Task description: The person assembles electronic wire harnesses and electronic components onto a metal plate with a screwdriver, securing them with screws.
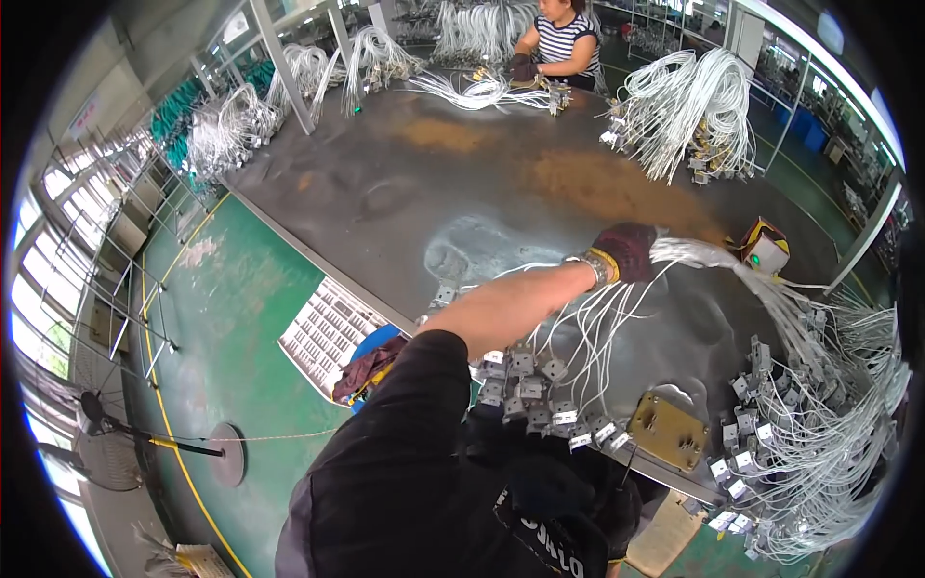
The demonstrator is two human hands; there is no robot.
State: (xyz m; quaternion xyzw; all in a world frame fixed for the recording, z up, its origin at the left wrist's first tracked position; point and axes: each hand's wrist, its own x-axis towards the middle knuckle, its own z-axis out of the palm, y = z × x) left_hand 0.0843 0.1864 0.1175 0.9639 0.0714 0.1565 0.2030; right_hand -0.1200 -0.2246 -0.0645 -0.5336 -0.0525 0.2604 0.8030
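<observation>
My left arm reaches across to the right, and my left hand (626,252) in a dark red glove with a yellow cuff is closed round a bundle of white cables (699,253). The loose cable ends fan out below the wrist toward several silver metal connectors (525,390) at the table's near edge. My right hand (621,506) shows only as a dark gloved shape low beside my body, its fingers hidden in shadow. A thin dark rod (628,464) stands up beside it; whether the hand holds it cannot be made out. A brass-coloured plate (667,431) with small fittings lies nearby.
A large heap of white cables with connectors (819,433) hangs over the table's right edge. Beyond my hand sits a small box with a green light (768,249). Another person (564,43) works at the far side among cable bundles (689,106). A white slotted tray (337,332) is at left.
</observation>
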